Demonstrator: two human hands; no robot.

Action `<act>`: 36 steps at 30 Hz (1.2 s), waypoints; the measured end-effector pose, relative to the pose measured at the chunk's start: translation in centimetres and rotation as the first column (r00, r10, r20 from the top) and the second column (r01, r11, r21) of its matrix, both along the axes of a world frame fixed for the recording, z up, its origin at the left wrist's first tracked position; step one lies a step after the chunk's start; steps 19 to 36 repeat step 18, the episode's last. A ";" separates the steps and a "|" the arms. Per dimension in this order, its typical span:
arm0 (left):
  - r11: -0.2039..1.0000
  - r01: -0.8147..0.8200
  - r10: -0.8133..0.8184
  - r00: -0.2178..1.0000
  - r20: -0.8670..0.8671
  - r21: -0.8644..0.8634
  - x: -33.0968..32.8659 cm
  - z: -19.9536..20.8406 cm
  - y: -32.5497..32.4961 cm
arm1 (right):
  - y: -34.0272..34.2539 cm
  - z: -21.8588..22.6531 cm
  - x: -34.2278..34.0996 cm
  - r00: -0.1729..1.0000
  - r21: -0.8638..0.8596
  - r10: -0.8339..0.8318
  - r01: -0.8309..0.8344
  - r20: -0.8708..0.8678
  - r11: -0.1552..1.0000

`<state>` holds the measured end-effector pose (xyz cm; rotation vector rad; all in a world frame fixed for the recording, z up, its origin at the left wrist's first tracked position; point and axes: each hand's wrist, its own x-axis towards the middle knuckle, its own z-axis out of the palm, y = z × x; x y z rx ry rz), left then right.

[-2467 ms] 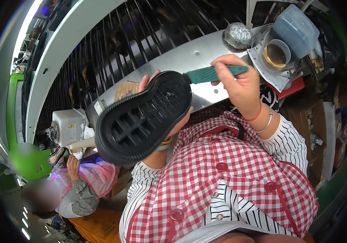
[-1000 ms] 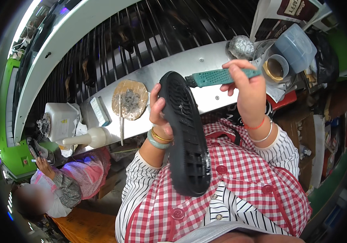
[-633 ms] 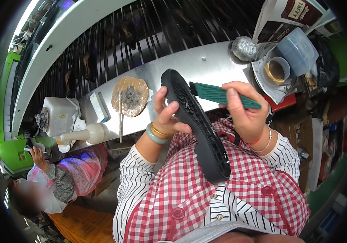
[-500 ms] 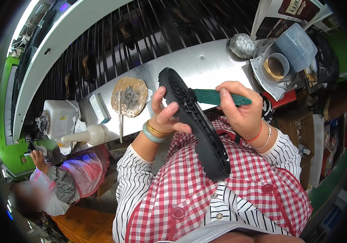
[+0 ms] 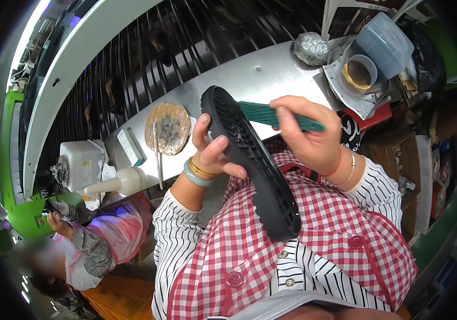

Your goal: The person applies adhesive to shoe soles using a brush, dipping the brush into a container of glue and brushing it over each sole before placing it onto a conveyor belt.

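My left hand (image 5: 212, 152) grips a black rubber shoe sole (image 5: 252, 165) by its edge, held on its side with the treaded face toward the left. My right hand (image 5: 308, 136) is closed on a green-handled brush (image 5: 279, 114), whose front end reaches behind the sole's upper part and is hidden there. Both hands hang in front of my red checked apron and striped sleeves, just off a grey metal bench (image 5: 249, 80).
On the bench lie a round glue-smeared disc (image 5: 167, 128) with a stick, a white squeeze bottle (image 5: 119, 182), a white box (image 5: 79, 160), a foil ball (image 5: 311, 48) and a clear container with a brown-rimmed cup (image 5: 364, 72). A slatted conveyor (image 5: 148, 58) runs behind. Another person (image 5: 87, 250) works at lower left.
The sole has turned from flat with tread facing me to edge-on and dropped lower toward my chest. The brush hand has come down behind the sole's upper end.
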<state>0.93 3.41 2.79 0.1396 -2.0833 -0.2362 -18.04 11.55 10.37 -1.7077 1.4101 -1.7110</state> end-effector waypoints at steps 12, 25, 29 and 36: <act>0.999 -0.054 0.054 0.999 0.008 -0.002 0.0 -0.6 -0.4 | 0.6 -0.8 -0.9 0.996 0.093 -0.081 0.083 -0.025 0.992; 0.997 -0.051 0.051 0.999 -0.007 -0.059 0.3 -0.7 -0.9 | 0.8 -0.6 -0.7 0.998 0.098 -0.002 0.008 -0.058 0.995; 0.997 -0.051 0.051 0.999 -0.007 -0.059 0.3 -0.7 -0.9 | 0.8 -0.6 -0.7 0.998 0.098 -0.002 0.008 -0.058 0.995; 0.997 -0.051 0.051 0.999 -0.007 -0.059 0.3 -0.7 -0.9 | 0.8 -0.6 -0.7 0.998 0.098 -0.002 0.008 -0.058 0.995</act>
